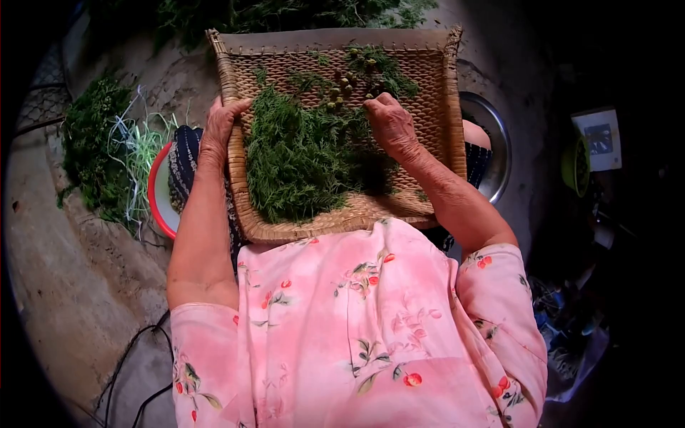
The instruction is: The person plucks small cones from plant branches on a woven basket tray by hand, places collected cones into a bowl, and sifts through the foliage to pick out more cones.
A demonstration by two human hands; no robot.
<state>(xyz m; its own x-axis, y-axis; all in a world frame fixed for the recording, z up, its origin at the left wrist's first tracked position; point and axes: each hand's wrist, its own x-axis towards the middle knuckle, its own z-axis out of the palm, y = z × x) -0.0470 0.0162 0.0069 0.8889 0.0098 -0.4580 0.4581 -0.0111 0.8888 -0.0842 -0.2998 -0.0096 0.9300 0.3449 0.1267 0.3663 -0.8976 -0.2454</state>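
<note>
A woven wicker tray (435, 128) rests across the lap, its raised sides to the left and right. Feathery green conifer sprigs (296, 167) are heaped over its left and middle part. Small round yellowish-green cones (340, 93) lie near the upper middle, beside a few loose sprigs. My left hand (220, 128) is closed around the tray's left rim, the thumb over the edge. Above the tray's middle, just right of the cones, my right hand (392, 127) has its fingers curled in a pinch. Its fingertips are too hidden to show what is between them.
A red-rimmed basin (158, 207) stands left of the lap and a metal basin (501, 135) to the right. More greenery (93, 135) and pale plastic strands (135, 143) lie at left. A green bowl (575, 165) is at right. A black cable (121, 360) crosses the floor.
</note>
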